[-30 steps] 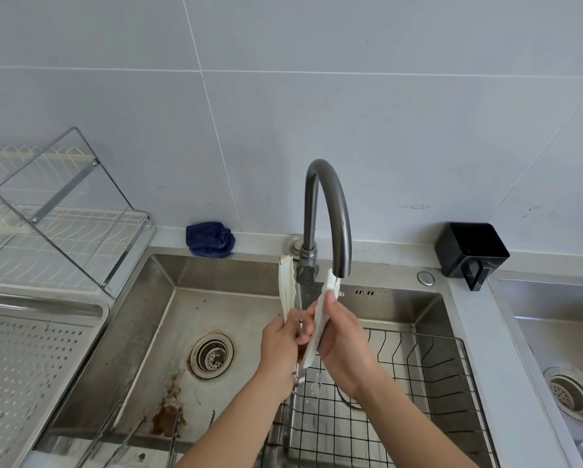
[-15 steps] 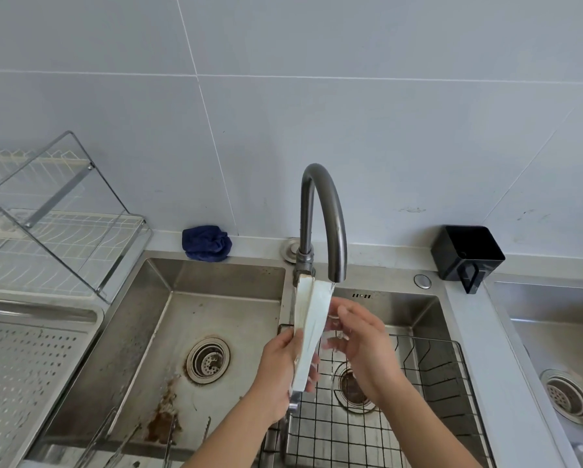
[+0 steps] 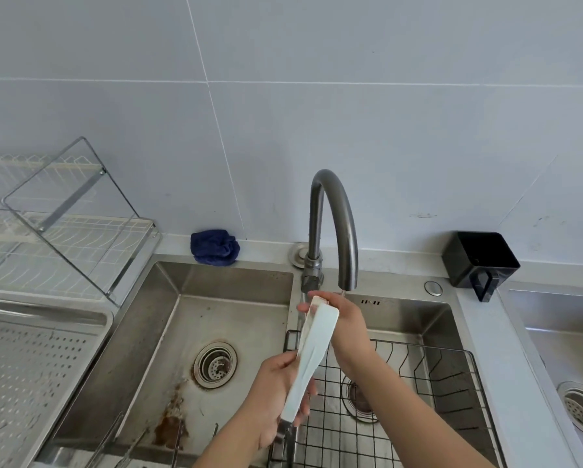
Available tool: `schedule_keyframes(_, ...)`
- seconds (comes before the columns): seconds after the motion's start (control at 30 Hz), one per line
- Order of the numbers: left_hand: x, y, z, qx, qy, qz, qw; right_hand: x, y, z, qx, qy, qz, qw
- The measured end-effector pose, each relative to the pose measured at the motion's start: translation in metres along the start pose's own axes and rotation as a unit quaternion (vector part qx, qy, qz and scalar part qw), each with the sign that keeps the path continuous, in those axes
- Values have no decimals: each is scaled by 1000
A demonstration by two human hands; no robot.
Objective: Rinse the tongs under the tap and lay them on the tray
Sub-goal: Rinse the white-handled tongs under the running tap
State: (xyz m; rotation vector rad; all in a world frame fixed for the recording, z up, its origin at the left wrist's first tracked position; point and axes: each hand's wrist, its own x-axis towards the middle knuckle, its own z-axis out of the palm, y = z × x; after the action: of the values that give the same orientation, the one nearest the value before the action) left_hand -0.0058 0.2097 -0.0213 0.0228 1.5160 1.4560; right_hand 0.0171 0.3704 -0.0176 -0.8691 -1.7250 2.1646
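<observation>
A person's two hands hold a pair of white tongs [image 3: 313, 349] just under the spout of a dark gooseneck tap [image 3: 337, 204] at the centre of the frame, over the divide between the two basins of a stainless-steel sink [image 3: 236, 282]. The left hand [image 3: 273, 396], reaching in from the bottom edge, grips the lower, narrower part of the tongs with its fingers curled round them; the right hand [image 3: 347, 329], reaching in from the lower right, wraps its fingers [image 3: 317, 294] round the upper end just beneath the spout. The tongs stand tilted, their two arms close together, above the rim of a black wire basket [image 3: 452, 383] set in the right basin. Whether water is running cannot be told for certain. The perforated metal tray [image 3: 30, 383] lies at the lower left of the frame, well apart from the tongs, with a wire dish rack [image 3: 64, 231] behind it at the upper left. On the worktop [image 3: 401, 261] along the tiled wall sit a crumpled blue cloth [image 3: 215, 248], left of the tap, and a black container [image 3: 479, 255], right of it.
</observation>
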Motion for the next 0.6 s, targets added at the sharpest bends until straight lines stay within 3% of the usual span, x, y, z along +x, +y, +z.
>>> schedule_keyframes(0.1, 1, 0, -2, 59, 16, 15, 998, -3, 11, -2, 16, 5, -16, 1000)
schedule_keyframes(0.23, 3, -1, 4, 118, 32, 52, 991, 2, 15, 2, -117, 106, -75, 985)
schedule_keyframes(0.3, 1, -2, 5, 122, 30, 65, 990, 2, 12, 2, -130, 146, -70, 978)
schedule_keyframes(0.43, -1, -4, -3, 70, 14, 32, 997, -11, 9, 1, 65, 50, 27, 996)
schedule_keyframes(0.5, -1, -5, -9, 45, 1, 16, 999, -19, 8, 4, 62, 19, 39, 997)
schedule_keyframes(0.6, -3, -8, -11, 25, -9, 16, 1000, -19, 7, 8, -3, 81, 20, 997)
